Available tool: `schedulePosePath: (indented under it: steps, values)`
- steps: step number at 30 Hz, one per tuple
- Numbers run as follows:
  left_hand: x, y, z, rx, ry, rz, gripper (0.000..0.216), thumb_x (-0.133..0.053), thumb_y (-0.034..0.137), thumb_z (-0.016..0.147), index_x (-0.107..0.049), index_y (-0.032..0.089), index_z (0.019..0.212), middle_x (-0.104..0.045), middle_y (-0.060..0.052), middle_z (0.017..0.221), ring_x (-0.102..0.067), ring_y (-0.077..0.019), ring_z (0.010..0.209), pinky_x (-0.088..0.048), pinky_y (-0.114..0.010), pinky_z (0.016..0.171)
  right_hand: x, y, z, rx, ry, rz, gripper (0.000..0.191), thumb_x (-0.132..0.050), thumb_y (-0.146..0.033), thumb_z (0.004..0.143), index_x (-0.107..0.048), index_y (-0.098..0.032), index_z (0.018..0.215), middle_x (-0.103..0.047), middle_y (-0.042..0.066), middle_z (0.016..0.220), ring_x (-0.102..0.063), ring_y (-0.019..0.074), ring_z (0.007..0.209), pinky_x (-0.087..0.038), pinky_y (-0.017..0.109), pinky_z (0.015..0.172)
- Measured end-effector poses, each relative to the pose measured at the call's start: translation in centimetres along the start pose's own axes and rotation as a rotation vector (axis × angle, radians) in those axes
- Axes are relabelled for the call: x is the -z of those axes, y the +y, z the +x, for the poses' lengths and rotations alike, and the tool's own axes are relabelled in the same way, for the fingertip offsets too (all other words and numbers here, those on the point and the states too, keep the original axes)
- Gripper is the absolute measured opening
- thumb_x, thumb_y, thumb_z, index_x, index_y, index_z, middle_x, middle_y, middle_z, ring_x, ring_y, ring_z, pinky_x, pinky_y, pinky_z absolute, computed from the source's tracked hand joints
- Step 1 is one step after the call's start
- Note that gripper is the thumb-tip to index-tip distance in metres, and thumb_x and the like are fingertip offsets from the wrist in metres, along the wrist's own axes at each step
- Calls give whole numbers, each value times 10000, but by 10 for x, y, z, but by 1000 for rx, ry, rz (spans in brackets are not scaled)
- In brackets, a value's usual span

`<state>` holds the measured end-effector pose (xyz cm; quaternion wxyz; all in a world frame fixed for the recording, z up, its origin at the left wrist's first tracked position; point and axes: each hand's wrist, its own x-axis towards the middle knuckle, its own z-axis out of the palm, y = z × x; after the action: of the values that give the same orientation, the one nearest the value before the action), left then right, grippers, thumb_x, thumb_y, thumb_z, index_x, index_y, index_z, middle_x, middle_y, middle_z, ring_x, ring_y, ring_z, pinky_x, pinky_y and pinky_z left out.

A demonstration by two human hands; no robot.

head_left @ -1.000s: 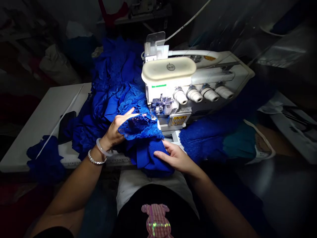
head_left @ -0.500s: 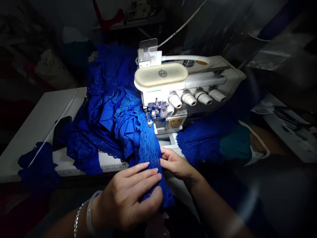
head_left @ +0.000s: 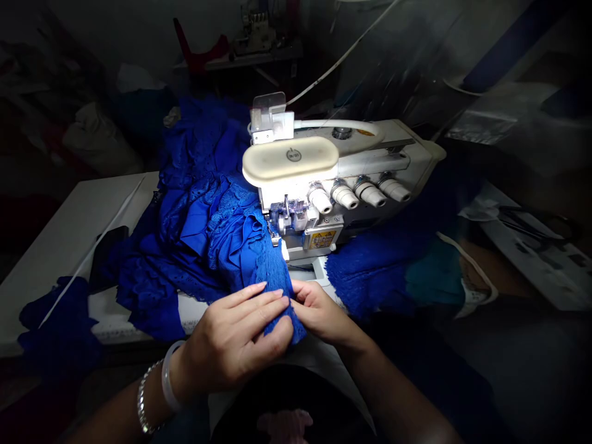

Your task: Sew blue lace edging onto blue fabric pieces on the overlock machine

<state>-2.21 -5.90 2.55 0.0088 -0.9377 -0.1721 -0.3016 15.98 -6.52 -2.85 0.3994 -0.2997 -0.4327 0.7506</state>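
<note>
A strip of blue lace runs from under the presser foot of a white overlock sewing machine toward me. My left hand lies across the strip near its close end, fingers stretched out flat on top and thumb apart. At the strip's right edge, my right hand has the lace pinched between thumb and fingers. Bunched blue fabric with lace trim is heaped left of the needle area, joining the strip there. The machine's lamp lights the stitching area.
On the white table lie a dark flat object, a long white strip and a blue scrap. More blue lace and teal cloth are at right. Another machine stands in the dim background.
The lace has advanced toward the presser foot, and less of it hangs below my hands. Both hands have moved closer to the machine. The view has shifted slightly.
</note>
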Motion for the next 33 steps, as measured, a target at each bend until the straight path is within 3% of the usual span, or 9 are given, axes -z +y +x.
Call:
schedulePosePath:
  steps: [8, 11, 14, 17, 19, 22, 25, 29, 33]
  values:
    - [-7, -26, 3, 15, 13, 44, 179, -481, 93, 919, -638, 119, 1002, -749, -107, 950, -714, -199, 963, -535, -419, 1006, -2, 0, 11, 34, 39, -4, 319, -727, -441, 791, -727, -189, 985, -713, 26, 855, -637, 168, 753, -512, 272, 697]
    - [-11, -44, 3, 112, 25, -68, 220, -470, 53, 887, -619, 119, 1035, -734, -105, 956, -706, -177, 953, -529, -383, 1010, 0, 10, 14, 7, 73, -20, 310, -705, -442, 808, -723, -168, 952, -694, 24, 807, -607, 162, 715, -501, 282, 690]
    - [-14, -59, 3, 267, 81, -225, 198, -528, 55, 833, -615, 128, 996, -707, -59, 885, -680, -133, 810, -541, -355, 989, 0, 23, 16, 41, 64, -234, 258, -662, -409, 847, -723, -164, 898, -682, 34, 802, -601, 182, 754, -491, 315, 741]
    - [-15, -68, 3, 312, 54, -268, 165, -550, 59, 815, -646, 137, 924, -670, -10, 792, -612, -99, 680, -533, -378, 998, -2, 31, 14, 173, 35, -518, 201, -663, -355, 844, -717, -174, 775, -667, 44, 781, -584, 198, 788, -477, 338, 789]
    - [-13, -71, 4, 304, 24, -309, 216, -526, 29, 811, -677, 149, 907, -676, -10, 805, -639, -111, 740, -517, -393, 1015, -3, 33, 7, 161, -8, -432, 203, -657, -358, 850, -713, -175, 779, -664, 36, 754, -592, 183, 757, -492, 326, 770]
    - [-7, -67, 3, 313, 27, -386, 260, -517, 21, 821, -709, 166, 919, -674, -44, 888, -677, -158, 935, -532, -385, 986, -4, 30, -8, 11, -48, -76, 263, -666, -414, 850, -715, -155, 867, -679, 27, 729, -624, 159, 684, -529, 293, 686]
    - [-2, -49, 0, 253, 48, -295, 220, -543, 63, 873, -702, 181, 970, -696, -52, 930, -655, -194, 1080, -472, -455, 1060, -8, 28, -17, -45, 26, 42, 230, -744, -378, 795, -728, -157, 855, -705, 20, 780, -640, 147, 710, -537, 283, 727]
    - [-8, -23, -11, 183, 53, -140, 141, -592, 126, 895, -672, 199, 984, -715, -12, 881, -687, -144, 928, -462, -452, 1079, -16, 31, -17, -21, 194, 78, 198, -758, -357, 788, -734, -181, 874, -705, -10, 802, -639, 138, 751, -528, 300, 805]
    - [-17, -16, -18, 292, 21, -95, 272, -530, 92, 900, -607, 158, 1152, -700, -53, 950, -667, -162, 969, -525, -376, 1018, -21, 34, -18, -36, 233, 156, 280, -777, -363, 763, -733, -170, 961, -720, 19, 835, -665, 168, 791, -550, 341, 819]
